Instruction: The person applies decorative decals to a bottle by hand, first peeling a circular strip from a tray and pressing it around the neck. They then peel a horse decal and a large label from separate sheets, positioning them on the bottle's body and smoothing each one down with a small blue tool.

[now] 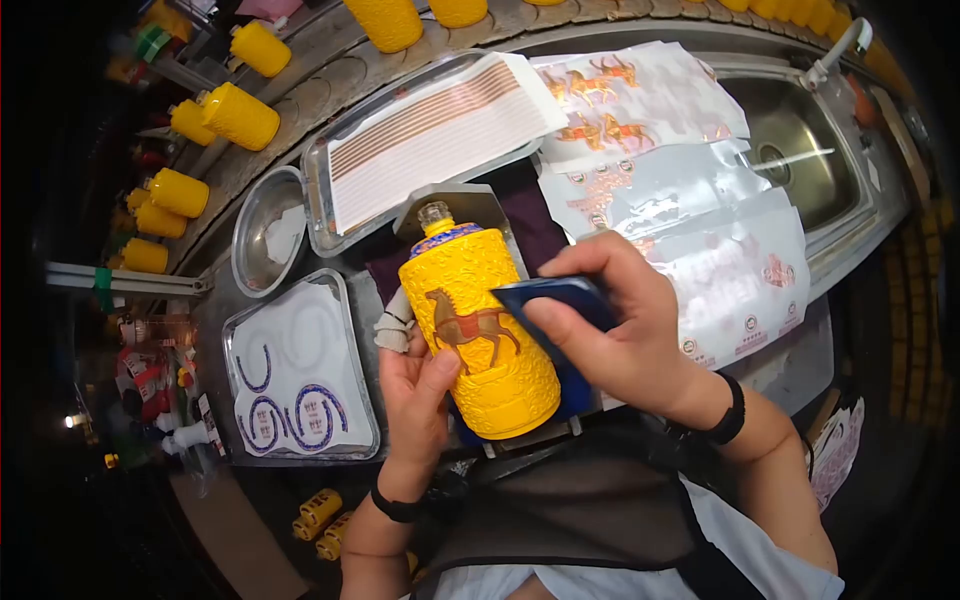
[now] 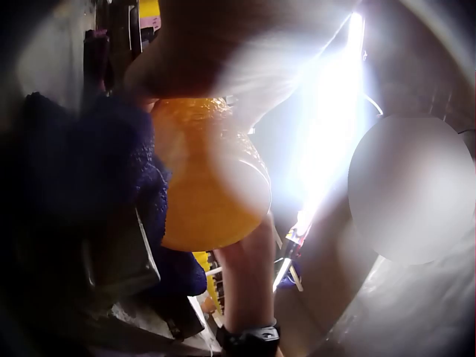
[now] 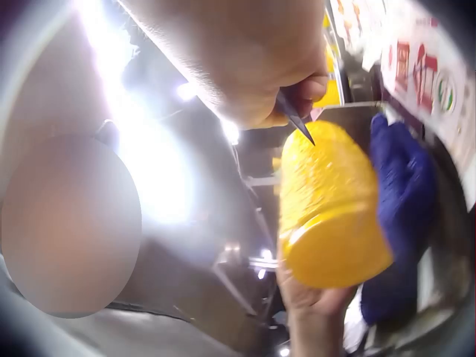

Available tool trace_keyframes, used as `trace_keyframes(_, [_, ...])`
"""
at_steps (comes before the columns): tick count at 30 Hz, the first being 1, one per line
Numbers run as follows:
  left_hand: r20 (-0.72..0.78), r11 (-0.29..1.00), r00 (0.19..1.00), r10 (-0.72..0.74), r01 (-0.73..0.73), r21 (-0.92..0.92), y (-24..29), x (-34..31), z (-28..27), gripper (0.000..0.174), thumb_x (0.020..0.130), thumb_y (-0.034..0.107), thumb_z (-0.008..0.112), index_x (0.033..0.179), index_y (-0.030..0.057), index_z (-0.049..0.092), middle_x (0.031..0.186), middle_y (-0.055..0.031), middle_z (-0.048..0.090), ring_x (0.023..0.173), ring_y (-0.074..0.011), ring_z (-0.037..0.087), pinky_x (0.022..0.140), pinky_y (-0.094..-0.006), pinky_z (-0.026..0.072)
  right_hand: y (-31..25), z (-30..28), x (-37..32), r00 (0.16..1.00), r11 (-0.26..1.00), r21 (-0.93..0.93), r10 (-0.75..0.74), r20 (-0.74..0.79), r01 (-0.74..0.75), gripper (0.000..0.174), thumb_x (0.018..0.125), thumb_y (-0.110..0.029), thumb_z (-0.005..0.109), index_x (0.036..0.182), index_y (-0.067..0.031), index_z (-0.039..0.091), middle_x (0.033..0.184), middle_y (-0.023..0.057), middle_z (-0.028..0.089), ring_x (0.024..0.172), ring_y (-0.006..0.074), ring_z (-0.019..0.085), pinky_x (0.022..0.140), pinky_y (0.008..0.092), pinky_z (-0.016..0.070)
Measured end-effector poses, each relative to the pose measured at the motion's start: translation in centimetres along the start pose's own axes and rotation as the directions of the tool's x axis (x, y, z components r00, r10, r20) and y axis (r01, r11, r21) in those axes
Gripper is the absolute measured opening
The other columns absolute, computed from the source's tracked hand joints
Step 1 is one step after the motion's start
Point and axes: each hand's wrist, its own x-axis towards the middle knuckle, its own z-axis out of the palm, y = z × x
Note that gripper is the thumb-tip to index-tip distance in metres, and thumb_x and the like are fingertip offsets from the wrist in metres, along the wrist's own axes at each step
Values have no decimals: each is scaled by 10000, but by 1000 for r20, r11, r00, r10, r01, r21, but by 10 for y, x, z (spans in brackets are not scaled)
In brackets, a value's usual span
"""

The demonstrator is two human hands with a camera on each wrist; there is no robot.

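A yellow embossed bottle (image 1: 497, 383) with a clear glass neck lies tilted in front of me, a brown horse decal (image 1: 470, 328) on its side. My left hand (image 1: 411, 395) grips the bottle's left side, thumb on the front near the horse's hind legs; its other fingers are partly hidden behind, and whitish wrapping covers a fingertip. Between thumb and fingers, my right hand (image 1: 640, 325) pinches a thin dark blue flat piece (image 1: 560, 297), its pointed corner close to the horse's head end. In the right wrist view, that dark tip overlaps the bottle (image 3: 327, 201).
Behind the bottle is a metal tray (image 1: 318, 205) with a striped sheet. Left are a steel bowl (image 1: 250, 262) and a tray of blue-patterned decals (image 1: 262, 425). Decal sheets (image 1: 680, 215) spread toward the sink (image 1: 800, 150). Blue cloth (image 3: 405, 178) lies beside the bottle; more yellow bottles (image 1: 240, 115) stand beyond.
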Motion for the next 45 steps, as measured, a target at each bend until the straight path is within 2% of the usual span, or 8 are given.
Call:
trace_keyframes(5, [-3,1000,1000,-4,4,0,3,-3,-1,720,908,104,643,1497,0,243,1446,-188,443,1326,-263,479,1119,-405,376,2,-8,15,831,854,-115,-450,327,508,186,730,-65,738,899,-111,676,850,49,609,839,281,614,756,395,465])
trace_keyframes(18, [-3,1000,1000,29,-29,-7,1,-2,2,728,909,98,641,1503,-4,232,1481,-183,401,1359,-260,440,1138,-395,350,-7,-17,-1,735,844,12,-474,485,536,137,716,-80,743,848,-112,727,899,12,692,831,239,613,749,374,454])
trace_keyframes(26, [-52,977,992,115,-103,189,2,-9,5,755,921,110,636,1529,-15,205,1531,-210,342,1386,-264,413,1156,-391,313,-3,-14,2,856,913,-28,-369,363,406,231,694,-22,749,904,-99,694,823,62,590,813,281,596,715,381,456])
trace_keyframes(30, [226,607,890,396,-438,663,12,-6,-3,504,984,297,564,1390,2,519,1586,-261,236,1445,-379,300,1171,-449,237,-8,-33,-19,939,982,101,119,324,-159,217,742,-6,763,936,-60,683,917,48,629,878,182,618,746,295,470])
trace_keyframes(32, [345,357,856,385,-482,800,25,0,5,453,983,378,544,1284,55,646,1582,-274,237,1449,-448,249,1164,-503,202,-10,-30,-20,902,814,388,371,223,-431,185,842,-61,736,1000,-8,655,965,19,634,931,72,578,769,215,453])
trace_keyframes(35, [499,-18,828,255,-512,859,49,7,11,394,947,402,586,1223,150,713,1573,-262,274,1441,-491,229,1139,-585,186,-5,-32,-18,850,741,418,458,259,-526,180,889,-90,677,1032,12,637,976,25,627,935,57,561,782,208,451])
trace_keyframes(40, [585,-151,803,116,-568,809,61,8,21,344,899,389,626,1191,238,729,1588,-205,291,1451,-496,202,1097,-677,152,-10,-30,-26,751,714,248,583,309,-655,106,911,-104,630,880,-4,645,751,3,632,668,50,551,620,218,440])
trace_keyframes(45, [600,-141,793,104,-586,798,60,-3,23,355,875,410,644,1195,279,725,1600,-180,279,1445,-513,195,1077,-720,123,-10,-20,-34,953,970,3,240,183,-245,155,855,-60,672,995,5,661,875,75,689,691,103,604,609,242,464])
